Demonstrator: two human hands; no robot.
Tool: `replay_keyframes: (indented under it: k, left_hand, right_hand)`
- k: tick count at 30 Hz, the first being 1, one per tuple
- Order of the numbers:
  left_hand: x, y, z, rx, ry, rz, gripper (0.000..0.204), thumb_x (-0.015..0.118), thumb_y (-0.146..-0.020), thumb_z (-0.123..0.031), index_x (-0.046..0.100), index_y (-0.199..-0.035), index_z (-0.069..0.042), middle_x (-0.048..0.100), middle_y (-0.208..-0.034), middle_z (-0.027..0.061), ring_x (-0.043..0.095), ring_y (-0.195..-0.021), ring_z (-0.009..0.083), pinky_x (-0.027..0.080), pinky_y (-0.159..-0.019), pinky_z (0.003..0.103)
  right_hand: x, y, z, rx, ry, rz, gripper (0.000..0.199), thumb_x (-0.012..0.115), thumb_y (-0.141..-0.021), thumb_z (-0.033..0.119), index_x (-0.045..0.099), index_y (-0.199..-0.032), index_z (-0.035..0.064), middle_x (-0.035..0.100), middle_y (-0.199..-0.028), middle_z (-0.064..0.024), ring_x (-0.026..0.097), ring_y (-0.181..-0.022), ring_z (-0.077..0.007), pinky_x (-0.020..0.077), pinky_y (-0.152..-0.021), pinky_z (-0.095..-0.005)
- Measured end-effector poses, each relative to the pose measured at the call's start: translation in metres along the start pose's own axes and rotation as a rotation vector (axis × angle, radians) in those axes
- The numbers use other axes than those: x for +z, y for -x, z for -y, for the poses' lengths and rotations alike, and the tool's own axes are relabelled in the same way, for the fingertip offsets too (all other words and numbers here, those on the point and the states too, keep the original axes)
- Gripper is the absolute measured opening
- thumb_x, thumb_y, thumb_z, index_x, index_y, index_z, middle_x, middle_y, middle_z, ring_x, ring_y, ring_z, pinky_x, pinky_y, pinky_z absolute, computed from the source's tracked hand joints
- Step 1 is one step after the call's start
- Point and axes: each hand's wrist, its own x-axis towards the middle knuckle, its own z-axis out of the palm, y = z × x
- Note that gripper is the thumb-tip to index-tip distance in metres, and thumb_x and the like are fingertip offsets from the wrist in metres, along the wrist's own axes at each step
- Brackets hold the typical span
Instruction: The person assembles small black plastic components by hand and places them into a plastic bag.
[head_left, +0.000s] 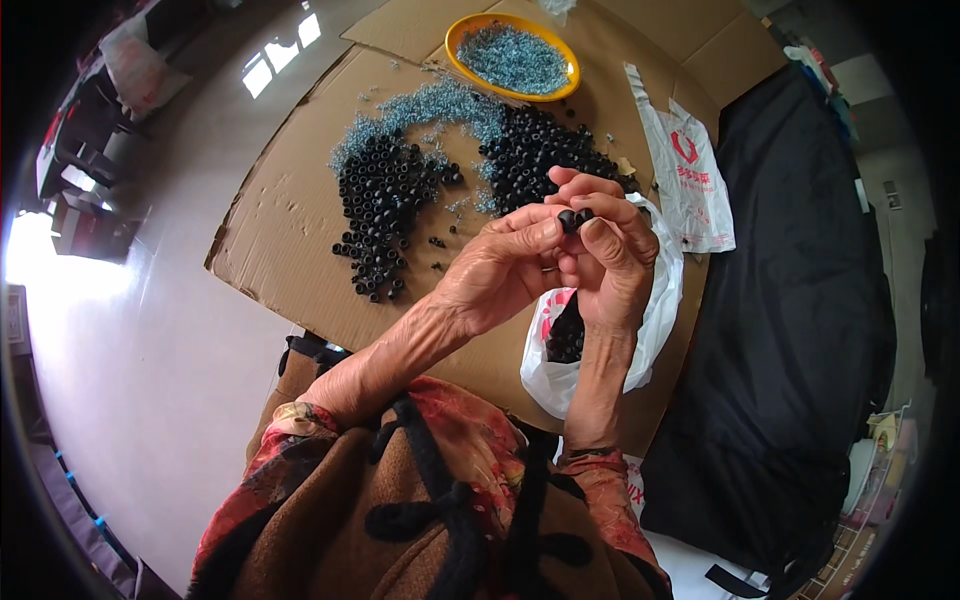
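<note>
So the bag (652, 345) was nearest. Around its far edge, the left hand (512, 245) and right hand (615, 255) met, thumbs and fingertips clamped on two black bits (576, 219); couldn't tell if those were joined. IMO a light pinch, ends square and hands braced together suited them best, ideally over the bag to catch drops. Beyond it, to the left, lay a black heap (385, 205), then blue bits (430, 105), and furthest the bowl (525, 97).
</note>
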Motion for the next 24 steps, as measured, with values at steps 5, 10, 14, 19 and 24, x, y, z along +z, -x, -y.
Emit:
replay_keyframes:
  k: [5,10,14,19,24]
  left_hand:
    - [0.007,0.0,0.002,0.006,0.002,0.017,0.017,0.057,-0.086,-0.014,0.056,-0.099,-0.004,0.058,-0.083,0.0029,0.057,-0.073,0.0138,0.049,-0.073,0.031]
    - [0.003,0.001,0.005,0.008,-0.031,0.019,0.015,0.058,-0.085,-0.013,0.057,-0.097,-0.003,0.057,-0.083,0.0033,0.057,-0.073,0.0139,0.049,-0.071,0.03]
    - [-0.004,0.002,0.005,0.03,-0.07,0.04,0.02,0.058,-0.085,-0.012,0.056,-0.102,-0.003,0.06,-0.086,0.0049,0.058,-0.075,0.0163,0.049,-0.073,0.032]
    - [-0.004,0.002,0.004,0.115,-0.269,-0.03,0.016,0.059,-0.084,-0.01,0.058,-0.098,-0.001,0.06,-0.084,0.0082,0.059,-0.074,0.0185,0.05,-0.074,0.034]
    - [-0.001,0.005,0.004,0.156,-0.388,-0.077,0.017,0.058,-0.084,-0.01,0.058,-0.099,-0.001,0.061,-0.085,0.01,0.06,-0.074,0.0193,0.05,-0.074,0.035]
  right_hand:
    - [-0.002,0.0,-0.003,-0.011,-0.006,0.016,0.017,0.065,-0.077,0.01,0.064,-0.091,0.0008,0.059,-0.1,-0.0128,0.053,-0.104,-0.0253,0.0423,-0.09,-0.036]
    - [-0.006,0.002,-0.004,-0.026,-0.007,0.017,0.016,0.064,-0.077,0.009,0.065,-0.091,0.0009,0.059,-0.099,-0.0129,0.053,-0.104,-0.0259,0.0419,-0.09,-0.036]
    - [-0.01,0.005,-0.004,-0.029,0.031,0.014,0.014,0.062,-0.077,0.006,0.065,-0.09,0.0013,0.06,-0.097,-0.0127,0.054,-0.103,-0.026,0.0419,-0.089,-0.0358]
    - [-0.014,0.006,0.002,-0.115,0.304,-0.024,0.013,0.062,-0.076,0.003,0.065,-0.089,0.0016,0.06,-0.094,-0.0111,0.054,-0.101,-0.024,0.0421,-0.087,-0.0341]
    - [-0.015,0.007,0.009,-0.189,0.529,0.003,0.013,0.062,-0.076,0.001,0.065,-0.088,0.0014,0.06,-0.094,-0.01,0.055,-0.098,-0.0213,0.0425,-0.085,-0.0321]
